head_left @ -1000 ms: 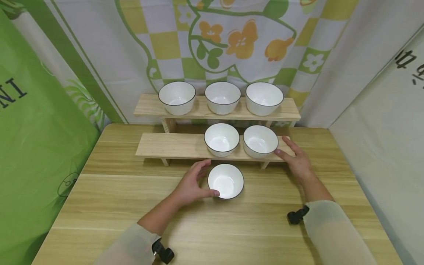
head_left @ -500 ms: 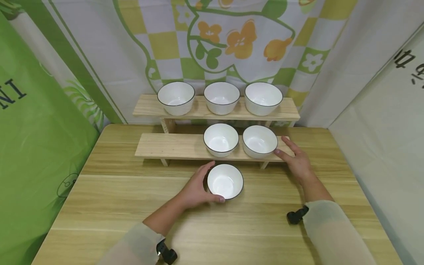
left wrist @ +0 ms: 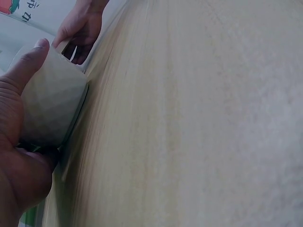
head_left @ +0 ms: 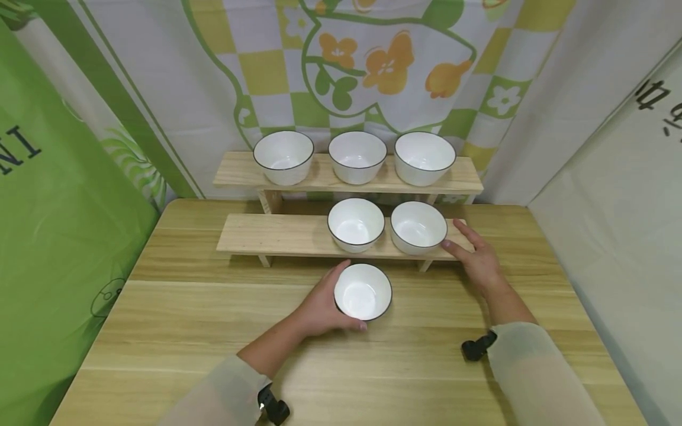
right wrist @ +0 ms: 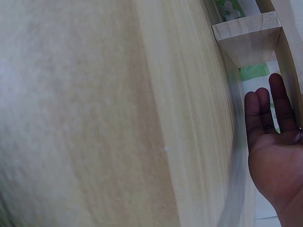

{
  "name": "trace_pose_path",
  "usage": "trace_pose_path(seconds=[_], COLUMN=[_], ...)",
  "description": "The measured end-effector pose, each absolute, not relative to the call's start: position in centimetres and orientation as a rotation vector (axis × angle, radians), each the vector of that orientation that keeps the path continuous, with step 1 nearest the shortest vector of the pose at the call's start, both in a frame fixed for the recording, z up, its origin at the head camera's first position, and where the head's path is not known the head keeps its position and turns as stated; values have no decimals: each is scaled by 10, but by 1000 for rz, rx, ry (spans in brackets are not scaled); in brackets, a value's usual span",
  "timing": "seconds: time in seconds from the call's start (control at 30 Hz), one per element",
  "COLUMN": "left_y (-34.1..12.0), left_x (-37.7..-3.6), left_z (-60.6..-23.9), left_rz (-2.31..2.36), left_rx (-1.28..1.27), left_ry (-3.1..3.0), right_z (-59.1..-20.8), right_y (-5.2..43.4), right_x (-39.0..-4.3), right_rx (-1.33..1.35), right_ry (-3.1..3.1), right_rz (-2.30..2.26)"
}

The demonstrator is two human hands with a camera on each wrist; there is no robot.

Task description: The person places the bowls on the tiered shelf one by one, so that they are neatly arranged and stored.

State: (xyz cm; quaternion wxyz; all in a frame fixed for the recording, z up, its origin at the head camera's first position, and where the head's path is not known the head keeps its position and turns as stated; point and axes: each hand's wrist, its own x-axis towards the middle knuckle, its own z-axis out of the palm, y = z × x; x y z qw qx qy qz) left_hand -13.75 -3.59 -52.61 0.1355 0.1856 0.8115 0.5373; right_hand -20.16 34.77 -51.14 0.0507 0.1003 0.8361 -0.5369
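My left hand (head_left: 319, 307) curls around the near side of a white bowl (head_left: 363, 291) that stands on the table (head_left: 186, 331), thumb low on the wall toward me and fingers wrapped round its far-left side. In the left wrist view the thumb (left wrist: 26, 64) lies along the bowl's faceted wall (left wrist: 52, 106) up to the rim; whether the bowl has left the table I cannot tell from that blurred view. My right hand (head_left: 476, 257) lies flat with straight fingers on the right end of the lower shelf (head_left: 277, 235), its fingertips just beside the shelf's right bowl (head_left: 418, 227), holding nothing. A second bowl (head_left: 355, 223) stands to the left of that one, just beyond my left hand; the shelf's left part is bare. Three more bowls (head_left: 357, 155) line the upper shelf (head_left: 240, 171) farther off. To do this grasp well, I judge that the thumb and fingers should press on opposite walls below the rim, the bowl be kept level, and the right hand be kept pressing on the shelf to steady it.
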Motion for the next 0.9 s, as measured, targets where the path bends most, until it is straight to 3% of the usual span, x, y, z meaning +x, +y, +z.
trace_pose_path(seconds=[0.9], left_y=[-38], left_x=[-137], left_z=[-532], left_rz=[1565], left_rx=[562], left_ry=[2428], right_z=[-508], right_y=[345], right_x=[-200], right_rx=[308], right_ry=[2546], right_rz=[-1613])
